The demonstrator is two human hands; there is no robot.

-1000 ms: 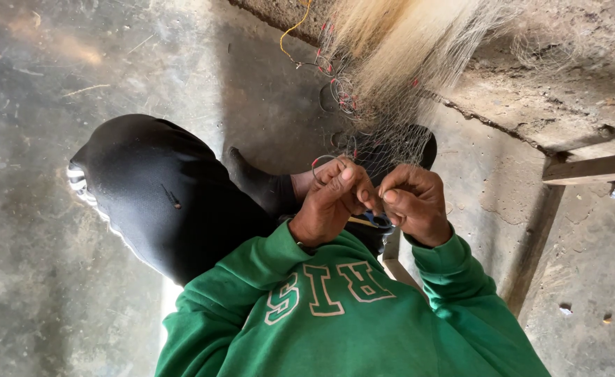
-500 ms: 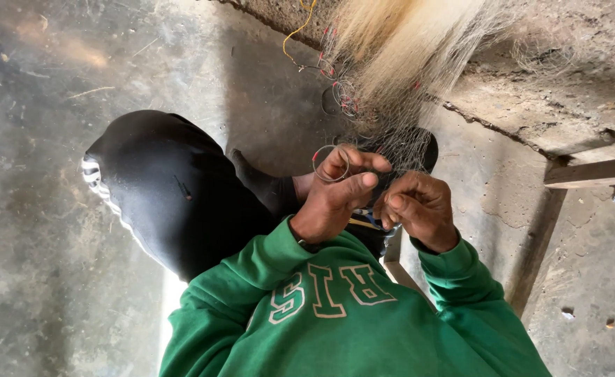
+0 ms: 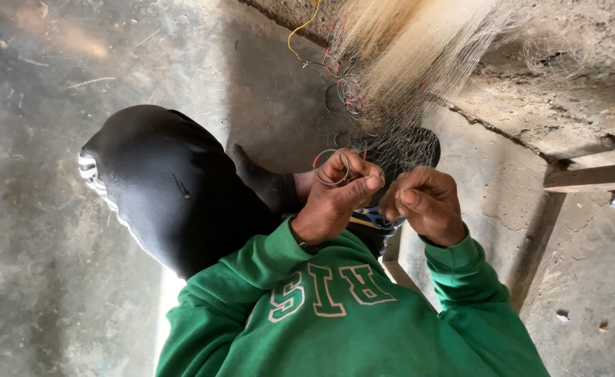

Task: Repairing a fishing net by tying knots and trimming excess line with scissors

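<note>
Since the earlier frames, both hands have lifted slightly and drawn closer together, and the wire ring (image 3: 332, 167) now stands clear above the left hand's knuckles.

Head view: the left hand (image 3: 335, 199) has its grip pinched shut on the ring, thumb pressed along the fingers. The right hand (image 3: 422, 202) sits just beside it, its grip curled shut on fine strands of the net (image 3: 405, 63). That net lies up and away from both hands, its long axis running from the fingers towards the pale bundle by the concrete ledge (image 3: 531, 105); the right hand is nearer to it. Below lies a rough concrete floor (image 3: 35, 174), with a bent knee in black trousers (image 3: 167, 188) left of the hands.
</note>
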